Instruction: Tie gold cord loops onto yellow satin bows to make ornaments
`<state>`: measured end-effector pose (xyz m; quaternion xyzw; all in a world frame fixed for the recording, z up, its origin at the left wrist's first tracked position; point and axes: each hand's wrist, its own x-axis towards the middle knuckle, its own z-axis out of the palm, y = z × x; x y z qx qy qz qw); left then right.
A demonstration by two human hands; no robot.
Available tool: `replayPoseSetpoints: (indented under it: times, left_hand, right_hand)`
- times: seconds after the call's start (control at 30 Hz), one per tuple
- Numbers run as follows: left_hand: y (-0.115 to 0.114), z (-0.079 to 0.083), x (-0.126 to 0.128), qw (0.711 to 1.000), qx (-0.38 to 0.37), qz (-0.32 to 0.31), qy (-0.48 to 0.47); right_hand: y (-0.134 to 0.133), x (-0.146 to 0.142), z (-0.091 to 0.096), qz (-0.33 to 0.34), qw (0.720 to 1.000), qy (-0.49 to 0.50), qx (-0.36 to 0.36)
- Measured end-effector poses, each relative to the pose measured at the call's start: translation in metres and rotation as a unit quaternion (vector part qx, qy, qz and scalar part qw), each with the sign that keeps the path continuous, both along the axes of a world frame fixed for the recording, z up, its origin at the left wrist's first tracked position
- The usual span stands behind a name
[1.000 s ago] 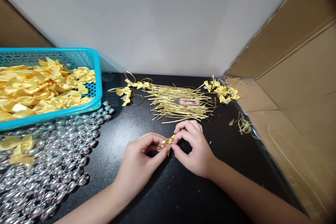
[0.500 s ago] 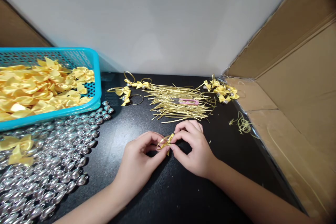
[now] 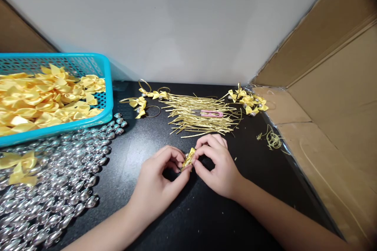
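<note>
The left hand (image 3: 159, 172) and right hand (image 3: 216, 166) both pinch a small, shiny yellow ribbon bow (image 3: 189, 158), midway between the black bench's (image 3: 167, 219) side edges. Its thin gold loop, visible half a second ago, is hidden now; apparently the bow is being turned, handwork unfinished.

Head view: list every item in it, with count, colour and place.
Basket: one, turquoise, far left
Basket bows: many, yellow, inside it
Loose bows: apparently two, yellow, on the beads
Beads: many, silver, in front of the basket
Ringed bows: several, yellow, left of the strips
Strips: many, gold, mid-table
Snips: one, pink-handled, on the strips
Bow cluster: several, yellow, right of the strips
Thread tangle: one, yellowish, right edge
Table: one, black, beneath
Wall: one, pale grey, behind
Cardboard: several panels, brown, both sides
Held bow: one, yellow, between the hands
Left hand, right hand: bare, centre
</note>
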<state>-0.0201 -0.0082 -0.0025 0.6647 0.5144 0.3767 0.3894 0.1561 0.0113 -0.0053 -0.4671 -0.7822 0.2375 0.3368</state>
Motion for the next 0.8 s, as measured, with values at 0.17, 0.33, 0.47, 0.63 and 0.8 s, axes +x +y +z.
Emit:
replayPoseSetpoints:
  times: [0.17, 0.33, 0.47, 0.63, 0.8]
  left_hand:
    - [0.002, 0.004, -0.001, 0.998, 0.008, 0.002, 0.065]
    - [0.005, 0.007, 0.001, 0.996, 0.018, -0.005, 0.091]
    - [0.006, 0.008, 0.002, 0.996, 0.014, -0.009, 0.09]
    - [0.012, 0.011, -0.006, 0.996, -0.067, -0.052, 0.033]
    - [0.018, 0.013, -0.017, 0.99, -0.12, -0.047, -0.051]
  right_hand:
    - [0.0, 0.0, 0.002, -0.002, 1.0, 0.003, -0.012]
    - [0.001, -0.001, 0.0, -0.003, 1.0, 0.002, -0.029]
    - [0.002, -0.001, 0.0, -0.001, 0.999, 0.006, -0.034]
    - [0.002, 0.0, 0.002, -0.001, 0.999, 0.008, -0.048]
    - [0.003, 0.0, 0.003, 0.0, 0.998, 0.01, -0.054]
